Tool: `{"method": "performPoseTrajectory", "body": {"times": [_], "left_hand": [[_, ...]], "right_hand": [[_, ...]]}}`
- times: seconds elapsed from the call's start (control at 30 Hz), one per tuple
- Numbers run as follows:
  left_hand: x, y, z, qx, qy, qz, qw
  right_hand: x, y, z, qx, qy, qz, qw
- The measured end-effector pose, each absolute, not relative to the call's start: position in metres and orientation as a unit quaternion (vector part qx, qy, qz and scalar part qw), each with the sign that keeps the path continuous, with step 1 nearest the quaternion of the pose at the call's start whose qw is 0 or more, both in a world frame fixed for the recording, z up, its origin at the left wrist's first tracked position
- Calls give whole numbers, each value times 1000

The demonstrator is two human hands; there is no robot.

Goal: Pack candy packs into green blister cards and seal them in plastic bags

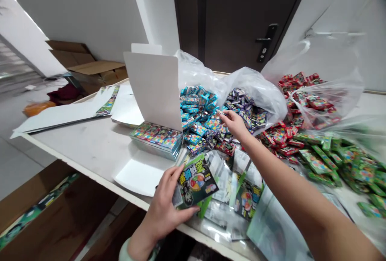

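Observation:
My left hand is closed around a small printed pouch with a green edge, held just above the table's near edge. My right hand reaches far forward into the heap of small wrapped packets; its fingers pinch at the blue packets beside the dark purple ones. What sits between the fingertips is too small to name. More clear and printed pouches lie flat under my right forearm.
An open display box filled with packets has its white lid standing up. Red packets sit in a clear bag, green ones spill at right. Flat card sheets lie left; cardboard boxes and a door stand behind.

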State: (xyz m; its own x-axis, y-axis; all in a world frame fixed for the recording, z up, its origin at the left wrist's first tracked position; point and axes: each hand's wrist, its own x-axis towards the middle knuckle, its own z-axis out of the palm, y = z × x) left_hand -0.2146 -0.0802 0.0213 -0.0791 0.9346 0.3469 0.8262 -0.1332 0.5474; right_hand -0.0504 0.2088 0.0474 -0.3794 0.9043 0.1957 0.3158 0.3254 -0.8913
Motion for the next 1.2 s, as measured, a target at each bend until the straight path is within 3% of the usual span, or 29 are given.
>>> {"method": "performPoseTrajectory", "body": {"times": [0.2,0.33,0.43,0.5,0.8,1.0,1.2], "left_hand": [[-209,-70,20,694,644,315,65],[-201,-70,21,705,635,312,52],[-198,-71,22,713,631,301,51],[-196,-72,22,718,629,292,51],[-189,-69,21,738,617,268,52],[-180,-68,24,768,584,253,70],[-165,-63,30,789,551,258,86]], "right_hand": [[44,151,45,-401,-668,495,385],[85,111,31,-362,-739,396,407],[104,83,15,-290,-867,228,334],[112,68,6,-269,-910,181,259],[112,74,-5,-391,-886,173,181],[113,64,34,-358,-866,155,313],[120,35,91,-226,-956,92,163]]}}
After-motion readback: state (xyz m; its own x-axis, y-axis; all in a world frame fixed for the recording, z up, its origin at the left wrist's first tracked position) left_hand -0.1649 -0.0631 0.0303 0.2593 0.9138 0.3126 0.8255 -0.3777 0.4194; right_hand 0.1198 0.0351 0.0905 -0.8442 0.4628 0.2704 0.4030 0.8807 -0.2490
